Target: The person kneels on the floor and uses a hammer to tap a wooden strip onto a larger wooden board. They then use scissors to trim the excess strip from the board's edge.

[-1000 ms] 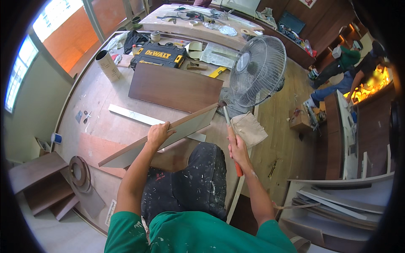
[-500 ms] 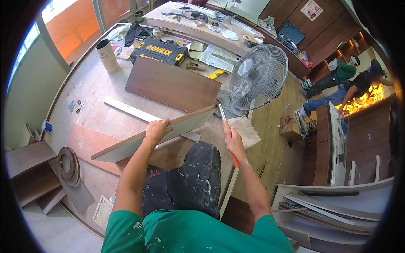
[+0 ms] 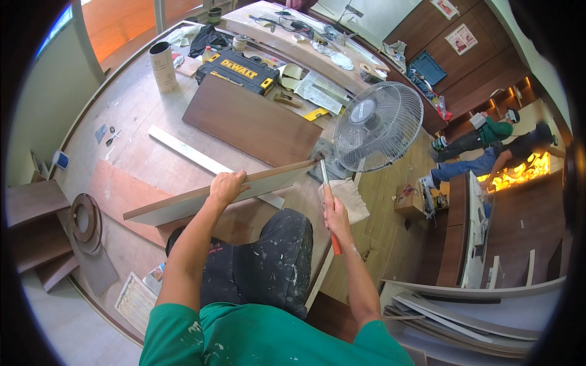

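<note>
Clamping the tilted board (image 3: 262, 185) by its upper edge, over the desk (image 3: 131, 155), with the fingers of the left hand (image 3: 226, 188). Grasping the hammer (image 3: 328, 192) in the fingers of the right hand (image 3: 337, 216), head right at the board's far end. Roomiest leftward, across the desk toward the scissors (image 3: 113, 138). Tight ahead, against the brown panel (image 3: 253, 122). Hemmed in right by the fan (image 3: 378, 125) and cloth (image 3: 357, 202).

From head height, one fisheye view looks down and forward, close over left hand (image 3: 228, 187) and right hand (image 3: 337, 216), across the platform (image 3: 135, 114).
</note>
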Available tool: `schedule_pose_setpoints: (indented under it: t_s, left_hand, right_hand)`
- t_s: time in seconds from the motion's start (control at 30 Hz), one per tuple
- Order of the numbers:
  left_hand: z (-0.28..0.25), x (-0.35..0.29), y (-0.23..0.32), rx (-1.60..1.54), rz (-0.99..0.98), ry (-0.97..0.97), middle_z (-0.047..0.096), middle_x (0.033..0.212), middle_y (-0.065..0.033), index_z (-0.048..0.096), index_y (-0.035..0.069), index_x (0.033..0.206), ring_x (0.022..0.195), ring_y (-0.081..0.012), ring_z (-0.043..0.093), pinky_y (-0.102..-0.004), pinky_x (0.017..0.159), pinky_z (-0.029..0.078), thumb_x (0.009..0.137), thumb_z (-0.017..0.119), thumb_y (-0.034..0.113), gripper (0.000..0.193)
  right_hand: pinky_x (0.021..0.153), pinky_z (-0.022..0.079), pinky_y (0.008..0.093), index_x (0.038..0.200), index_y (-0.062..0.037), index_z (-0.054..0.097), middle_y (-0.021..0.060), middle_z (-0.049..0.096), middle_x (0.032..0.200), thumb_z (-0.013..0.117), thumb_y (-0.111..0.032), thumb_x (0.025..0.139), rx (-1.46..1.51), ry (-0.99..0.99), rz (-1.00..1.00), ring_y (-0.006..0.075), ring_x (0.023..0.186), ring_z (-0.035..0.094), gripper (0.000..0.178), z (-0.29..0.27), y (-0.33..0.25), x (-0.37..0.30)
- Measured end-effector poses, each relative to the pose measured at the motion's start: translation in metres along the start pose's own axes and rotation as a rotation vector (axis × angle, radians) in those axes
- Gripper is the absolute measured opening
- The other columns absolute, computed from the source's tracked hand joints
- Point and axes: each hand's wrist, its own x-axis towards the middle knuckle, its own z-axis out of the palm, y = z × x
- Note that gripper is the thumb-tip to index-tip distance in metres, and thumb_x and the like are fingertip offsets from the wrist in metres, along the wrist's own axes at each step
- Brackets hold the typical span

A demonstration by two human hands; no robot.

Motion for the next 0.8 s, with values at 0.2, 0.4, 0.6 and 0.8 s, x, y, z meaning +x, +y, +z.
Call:
schedule_pose_setpoints:
  t_s: [0.2,0.4,0.6,0.8]
  left_hand:
    - [-0.001,-0.001,0.0,-0.005,0.002,0.0,0.072,0.074,-0.0144,0.064,0.007,0.093,0.077,-0.0343,0.073,-0.0451,0.071,0.057,0.086,0.076,0.048,0.043]
    - [0.005,-0.001,-0.002,-0.013,0.009,0.018,0.072,0.075,-0.0142,0.065,0.007,0.093,0.078,-0.0338,0.074,-0.0446,0.071,0.057,0.086,0.076,0.047,0.042]
    - [0.005,-0.003,-0.002,-0.036,-0.004,0.003,0.071,0.076,-0.0145,0.063,0.007,0.093,0.079,-0.0351,0.072,-0.0471,0.071,0.055,0.086,0.075,0.047,0.042]
    - [0.005,-0.001,0.0,-0.008,0.009,0.024,0.073,0.075,-0.0136,0.065,0.008,0.092,0.077,-0.0329,0.074,-0.0441,0.07,0.057,0.085,0.077,0.048,0.042]
  right_hand:
    - [0.039,0.04,0.0278,0.105,-0.0038,0.059,-0.0007,0.051,0.063,0.049,-0.043,0.11,0.122,-0.03,0.116,0.0091,0.042,0.048,0.04,-0.005,-0.021,-0.011]
    - [0.04,0.04,0.0275,0.105,-0.0041,0.058,-0.0014,0.051,0.063,0.049,-0.043,0.11,0.144,-0.069,0.137,0.0086,0.043,0.048,0.04,-0.005,-0.027,-0.02]
    - [0.041,0.04,0.027,0.105,-0.0043,0.058,-0.0016,0.052,0.064,0.05,-0.043,0.109,0.082,-0.119,0.094,0.0085,0.044,0.049,0.04,0.001,-0.029,-0.026]
    - [0.041,0.04,0.0267,0.104,-0.0042,0.059,-0.0014,0.053,0.063,0.051,-0.041,0.109,0.009,-0.117,-0.015,0.008,0.045,0.049,0.038,0.008,-0.007,-0.021]
